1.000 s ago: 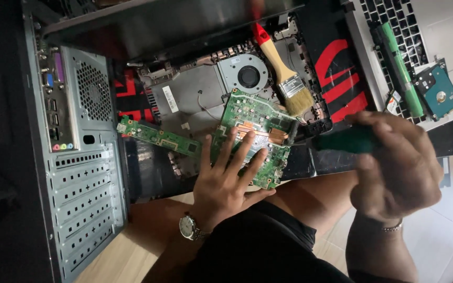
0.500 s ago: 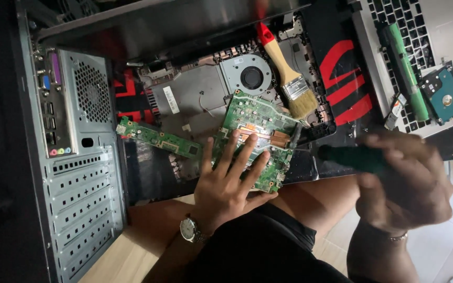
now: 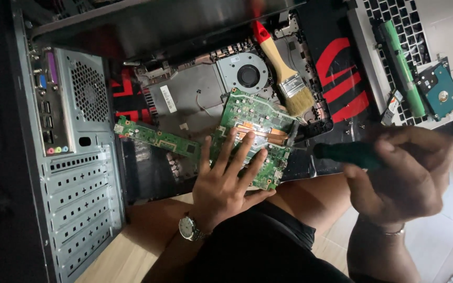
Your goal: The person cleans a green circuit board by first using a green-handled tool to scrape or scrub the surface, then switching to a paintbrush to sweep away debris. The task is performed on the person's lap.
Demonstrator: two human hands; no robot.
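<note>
The left hand (image 3: 225, 183) lies flat, fingers spread, on a green circuit board (image 3: 255, 131) resting over an opened laptop base (image 3: 195, 99). The right hand (image 3: 402, 175) grips a dark green screwdriver (image 3: 347, 153), its tip at the board's edge. A paintbrush (image 3: 284, 73) lies just beside the fan (image 3: 248, 75).

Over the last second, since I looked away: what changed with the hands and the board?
Little: the right hand keeps its grip on the green-handled screwdriver, drifting slightly lower. The left hand stays flat on the green circuit board; the brush has not moved.
</note>
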